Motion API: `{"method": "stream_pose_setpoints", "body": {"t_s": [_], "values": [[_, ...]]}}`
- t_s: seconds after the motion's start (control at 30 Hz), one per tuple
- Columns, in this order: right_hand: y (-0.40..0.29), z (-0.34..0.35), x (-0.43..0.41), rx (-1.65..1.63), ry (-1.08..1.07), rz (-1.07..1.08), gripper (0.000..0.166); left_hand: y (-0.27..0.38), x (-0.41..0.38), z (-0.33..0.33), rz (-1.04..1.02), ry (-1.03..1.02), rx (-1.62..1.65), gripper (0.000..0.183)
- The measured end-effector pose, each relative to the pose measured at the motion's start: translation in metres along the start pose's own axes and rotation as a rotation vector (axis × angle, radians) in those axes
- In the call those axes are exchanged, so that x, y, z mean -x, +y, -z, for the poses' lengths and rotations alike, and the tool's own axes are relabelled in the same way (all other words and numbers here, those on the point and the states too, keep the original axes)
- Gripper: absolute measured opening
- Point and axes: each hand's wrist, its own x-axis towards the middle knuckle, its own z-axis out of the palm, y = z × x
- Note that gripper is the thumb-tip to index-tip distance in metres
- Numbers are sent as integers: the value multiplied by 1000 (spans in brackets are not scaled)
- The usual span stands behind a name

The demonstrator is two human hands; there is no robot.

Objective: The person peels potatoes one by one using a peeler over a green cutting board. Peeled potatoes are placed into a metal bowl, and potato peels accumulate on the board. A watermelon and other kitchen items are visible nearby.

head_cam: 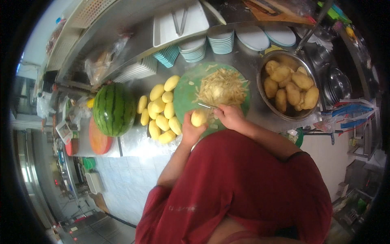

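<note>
My left hand (192, 129) grips a potato (199, 118) whose visible side is mostly pale and peeled, with a brownish patch at its top. In my right hand (231, 116) is a peeler (208, 105), its metal part pointing left just above the potato. Both hands are over the near part of a round green cutting board (186, 88). A heap of potato peelings (224, 87) covers the board's right half. Left of the board lie several peeled yellow potatoes (158, 105). Unpeeled brown potatoes (292, 88) fill much of a metal bowl (261, 91) to the right.
A watermelon (113, 109) rests on the steel counter (134, 146) at left, beside an orange-red round board (100, 134). Stacked dishes (221, 41) line the back under a shelf, which holds a white tray (164, 30) with tongs (180, 23). Metal bowls (338, 85) stand far right.
</note>
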Motion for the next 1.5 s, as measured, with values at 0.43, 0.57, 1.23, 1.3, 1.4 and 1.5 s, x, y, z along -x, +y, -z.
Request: {"method": "stream_pose_setpoints", "body": {"t_s": [0.43, 0.57, 1.23, 1.3, 1.4, 1.5], "values": [[-3, 5, 2, -87, -14, 37, 32, 6, 1, 6, -99, 85, -262, 66], [-19, 10, 8, 68, -31, 227, 30, 5, 1, 8, -64, 111, -256, 66], [-4, 8, 1, -1, -55, 85, 30, 2, 1, 6, -233, 135, -336, 64], [-19, 13, 5, 61, -107, 133, 31, 4, 2, 7, -177, 129, -310, 64], [-10, 5, 1, 94, -101, 69, 32, 4, 5, 7, -227, 138, -314, 66], [9, 0, -3, 77, -40, 52, 31, -2, 5, 7, -327, 144, -353, 70]]}}
